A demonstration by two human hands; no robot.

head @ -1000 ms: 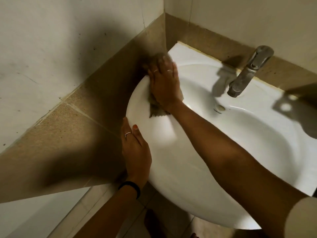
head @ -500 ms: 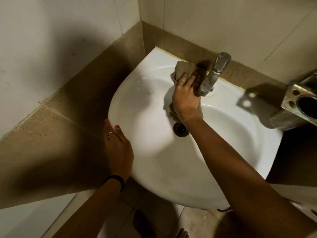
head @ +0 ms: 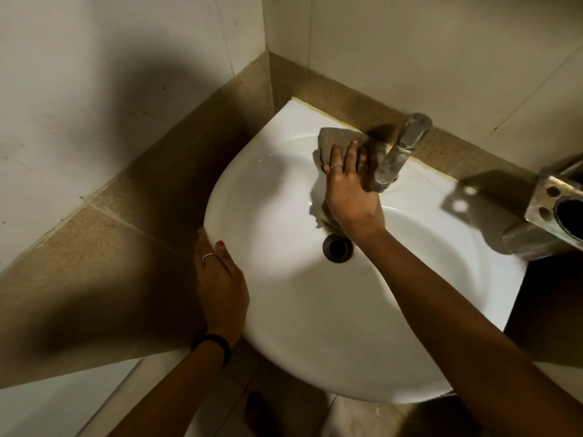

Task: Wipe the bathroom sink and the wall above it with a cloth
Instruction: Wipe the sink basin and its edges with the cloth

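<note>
A white corner sink (head: 284, 310) fills the middle of the view, its dark drain (head: 337, 248) near the centre. My right hand (head: 348, 187) presses a brownish cloth (head: 334, 138) flat on the sink's back ledge, just left of the metal tap (head: 399, 152). Part of the cloth hangs below my wrist into the bowl. My left hand (head: 220, 285) rests on the sink's left rim, fingers over the edge, holding nothing else. The wall (head: 410, 42) above the sink is pale tile with a tan tile band (head: 195, 146) along the bottom.
A metal holder (head: 549, 212) with round holes sticks out from the wall at the right edge, above the sink's right corner. The tap spout overhangs the bowl next to my right hand. Floor tiles (head: 350, 417) show below the sink.
My right hand has carried the cloth from the sink's left rim to the back ledge beside the tap. The view has shifted right. My left hand has stayed on the left rim.
</note>
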